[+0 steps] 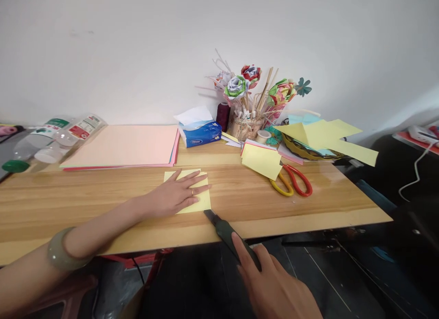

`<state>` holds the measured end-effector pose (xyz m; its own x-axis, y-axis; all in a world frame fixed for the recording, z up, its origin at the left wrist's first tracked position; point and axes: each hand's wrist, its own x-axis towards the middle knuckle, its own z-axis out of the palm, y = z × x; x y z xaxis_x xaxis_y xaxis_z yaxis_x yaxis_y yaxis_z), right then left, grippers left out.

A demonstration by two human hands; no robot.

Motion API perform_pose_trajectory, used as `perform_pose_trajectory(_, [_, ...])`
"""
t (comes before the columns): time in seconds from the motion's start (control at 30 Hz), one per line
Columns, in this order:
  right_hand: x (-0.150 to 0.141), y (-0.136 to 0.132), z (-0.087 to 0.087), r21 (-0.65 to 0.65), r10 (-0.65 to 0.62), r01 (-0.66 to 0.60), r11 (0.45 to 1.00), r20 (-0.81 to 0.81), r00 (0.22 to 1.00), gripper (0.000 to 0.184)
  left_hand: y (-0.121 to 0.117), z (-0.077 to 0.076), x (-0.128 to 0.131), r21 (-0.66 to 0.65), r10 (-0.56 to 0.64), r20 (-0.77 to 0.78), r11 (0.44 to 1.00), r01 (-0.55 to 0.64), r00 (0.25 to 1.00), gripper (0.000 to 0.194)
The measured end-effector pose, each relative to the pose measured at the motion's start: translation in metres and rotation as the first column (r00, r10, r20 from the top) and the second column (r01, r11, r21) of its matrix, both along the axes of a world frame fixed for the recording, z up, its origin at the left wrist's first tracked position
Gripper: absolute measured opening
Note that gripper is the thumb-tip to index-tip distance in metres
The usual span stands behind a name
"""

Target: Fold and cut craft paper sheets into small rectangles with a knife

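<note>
My left hand (180,193) lies flat with spread fingers on a sheet of yellow paper (204,201), pressing it to the wooden table. A ring is on one finger and a bangle (65,249) circles the wrist. In my right hand (270,278) is a dark utility knife (228,234), gripped by its handle at the table's front edge. The knife's tip reaches the paper's lower right corner; whether it touches the paper I cannot tell. To the right, scissors with one red and one yellow handle (297,181) lie partly under a small stack of yellow paper (262,160).
A stack of pink paper (126,145) lies behind my left arm, beside plastic bottles (51,136). At the wall stand a blue tissue pack (200,133), a purple thread spool (223,116) and a holder (245,128) with paper flowers. A basket (302,149) holds yellow strips.
</note>
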<state>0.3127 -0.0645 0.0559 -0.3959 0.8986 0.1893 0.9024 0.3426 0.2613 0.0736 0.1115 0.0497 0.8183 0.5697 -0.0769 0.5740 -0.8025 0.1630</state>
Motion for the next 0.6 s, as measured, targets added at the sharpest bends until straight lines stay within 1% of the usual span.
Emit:
perform_pose_trajectory(0.2, [-0.0016,-0.0002,-0.0023,-0.001,0.0,0.0,1.0,-0.028,1.0,0.044,0.0005,-0.0028,-0.0016,0.017,-0.011,0.012,1.0,0.011,1.0,0.046])
perform_pose_trajectory(0.4, [0.0027,-0.0011,-0.0005,-0.004,-0.004,0.004,1.0,-0.006,1.0,0.055,0.0011,-0.003,-0.0017,0.01,-0.014,0.015,1.0,0.014,1.0,0.046])
perform_pose_trajectory(0.6, [0.0042,0.0054,-0.0006,0.002,0.019,-0.019,1.0,-0.011,1.0,0.054,0.0011,-0.003,-0.0016,0.003,-0.009,0.011,1.0,0.009,1.0,0.046])
